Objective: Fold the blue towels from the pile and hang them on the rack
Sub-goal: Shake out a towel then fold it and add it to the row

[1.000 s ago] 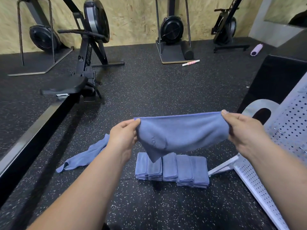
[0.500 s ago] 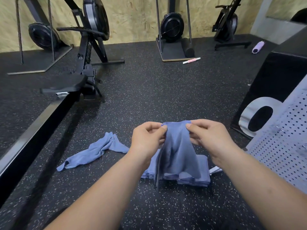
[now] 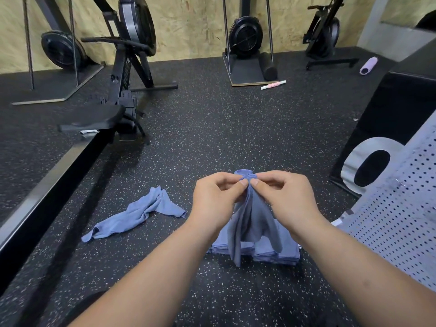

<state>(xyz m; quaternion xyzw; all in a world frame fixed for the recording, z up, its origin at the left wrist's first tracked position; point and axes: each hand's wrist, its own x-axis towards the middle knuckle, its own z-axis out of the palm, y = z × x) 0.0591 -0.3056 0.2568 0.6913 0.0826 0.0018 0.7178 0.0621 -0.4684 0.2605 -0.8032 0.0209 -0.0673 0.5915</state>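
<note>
1. Hands meet at mid-frame: the left hand (image 3: 217,199) and right hand (image 3: 280,197) each pinch the top edge of one towel (image 3: 250,223) between thumb and forefinger. Both are clamped on the cloth, thumbs almost touching.
2. The towel hangs straight down from that pinch, doubled over, with its long axis vertical. Its lower end drapes in front of the stack (image 3: 278,253); I cannot tell whether it touches.
3. The stack of folded towels lies on the floor (image 3: 212,138) directly below the hands, between the forearms.
4. A loose towel (image 3: 139,213) lies crumpled on the floor to the left, its long axis running from near-left to far-right. The left hand is the nearer one.
5. A white perforated panel, probably the rack (image 3: 401,220), leans at the right edge, just beside the stack. The right hand is nearer.
6. Judgement: the fold looks half done. The next move is likely another fold, or a carry rightward to the rack, led by the right hand.
</note>
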